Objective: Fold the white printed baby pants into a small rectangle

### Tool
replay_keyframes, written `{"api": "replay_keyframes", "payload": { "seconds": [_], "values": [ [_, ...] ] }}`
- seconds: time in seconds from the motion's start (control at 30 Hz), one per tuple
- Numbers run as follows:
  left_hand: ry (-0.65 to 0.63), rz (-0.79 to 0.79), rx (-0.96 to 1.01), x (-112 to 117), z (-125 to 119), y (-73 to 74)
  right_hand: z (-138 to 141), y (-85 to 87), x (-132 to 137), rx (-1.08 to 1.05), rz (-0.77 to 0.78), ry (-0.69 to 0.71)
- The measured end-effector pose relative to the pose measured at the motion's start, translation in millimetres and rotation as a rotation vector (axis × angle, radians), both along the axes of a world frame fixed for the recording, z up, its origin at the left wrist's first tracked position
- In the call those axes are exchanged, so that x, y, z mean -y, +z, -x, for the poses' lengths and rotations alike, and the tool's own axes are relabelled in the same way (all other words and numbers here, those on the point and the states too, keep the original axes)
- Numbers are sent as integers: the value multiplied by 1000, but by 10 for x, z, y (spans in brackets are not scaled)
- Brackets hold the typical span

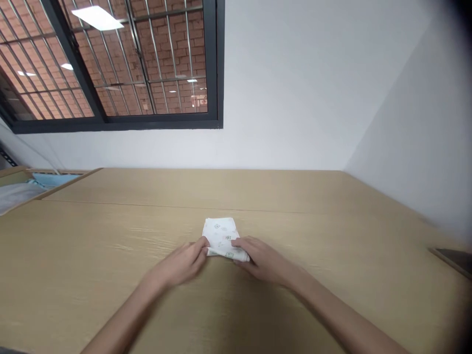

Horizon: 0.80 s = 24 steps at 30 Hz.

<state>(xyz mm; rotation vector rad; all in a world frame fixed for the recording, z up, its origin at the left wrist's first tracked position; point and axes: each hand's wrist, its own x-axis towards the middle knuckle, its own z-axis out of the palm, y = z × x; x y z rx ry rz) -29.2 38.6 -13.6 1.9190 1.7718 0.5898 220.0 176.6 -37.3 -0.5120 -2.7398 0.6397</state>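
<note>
A small folded white cloth (220, 232) with little green and grey printed figures lies near the middle of the tan tabletop (129, 295). My left hand (191, 259) pinches its near left corner between thumb and fingers. At the near right corner, my right hand (256, 256) grips the fabric, thumb on top and fingers underneath. The near edge looks lifted and folded over between the two hands, while the far part rests on the table. My fingertips under the cloth are hidden.
A wooden-edged bin (70, 184) with blue and white material stands at the far left. White walls (295, 98) rise behind the table and on its right, with a barred window (217, 73) at the upper left. A dark framed opening (453, 259) sits at the right edge.
</note>
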Motion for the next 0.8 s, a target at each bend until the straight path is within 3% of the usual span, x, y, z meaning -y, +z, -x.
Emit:
{"api": "replay_keyframes", "payload": {
  "seconds": [0.1,0.2,0.33,0.53,0.67,0.8],
  "values": [
    [-28,78,188,-153,141,175,132,65,-81,-103,93,-40],
    [-57,180,336,-354,310,168,263,96,-195,-154,158,-131],
    [56,94,406,-644,415,-123,447,55,-354,-150,197,-281],
    [315,-202,267,-859,239,-569,708,-142,-533,-176,173,-561],
    [361,-339,100,-844,135,-657,767,-206,-521,-157,89,-674],
    [384,-450,-53,-831,50,-663,789,-128,-383,-217,-218,-602]
  ]
}}
